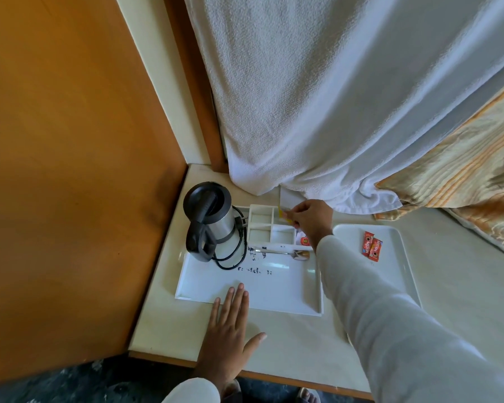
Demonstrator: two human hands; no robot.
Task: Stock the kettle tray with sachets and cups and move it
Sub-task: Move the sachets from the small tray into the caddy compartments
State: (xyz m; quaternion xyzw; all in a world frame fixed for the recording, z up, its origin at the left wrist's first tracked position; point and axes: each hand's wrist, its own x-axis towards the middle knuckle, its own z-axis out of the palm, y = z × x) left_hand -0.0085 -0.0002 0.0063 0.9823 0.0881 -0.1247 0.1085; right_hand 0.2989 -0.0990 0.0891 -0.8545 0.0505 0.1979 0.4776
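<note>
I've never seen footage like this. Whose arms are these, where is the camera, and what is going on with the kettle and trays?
There is no machine here: a person wears a camera on the head, looking down at their own two hands. The left hand lies flat, open, fingertips on the near edge of the kettle tray. The right hand reaches to the divided organizer at the back of that tray and pinches a small yellow sachet. On the tray stand a kettle with its coiled cord and a spoon. To the right, a second white tray holds two red sachets. Everything rests on a pale table beside a bed draped with a white towel. No cups are visible.
</note>
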